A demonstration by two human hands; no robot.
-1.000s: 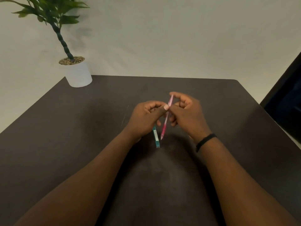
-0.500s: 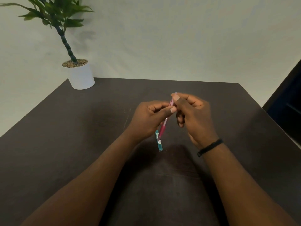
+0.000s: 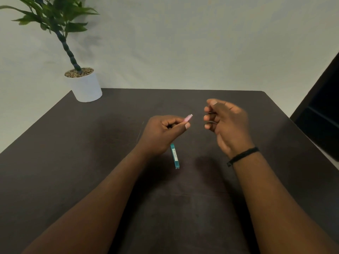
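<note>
A pink pen (image 3: 189, 117) is pinched in the left grip (image 3: 161, 133), curled above the worktop (image 3: 73, 162); a teal case (image 3: 175, 156) is seen jutting below it. The right grip (image 3: 227, 123) is held loosely curled nearby; contents cannot be told.

We can read no word, brand or number anywhere in the frame. The only print we find is a narrow pale label (image 3: 174, 154) running along the teal case (image 3: 177, 165), just below the centre of the frame, where it shows under the left hand (image 3: 161, 133). Its lines are too small and blurred for us to make out a single letter. The pink pencil (image 3: 189, 117) pinched in that hand's fingers carries no mark we can read.
</note>
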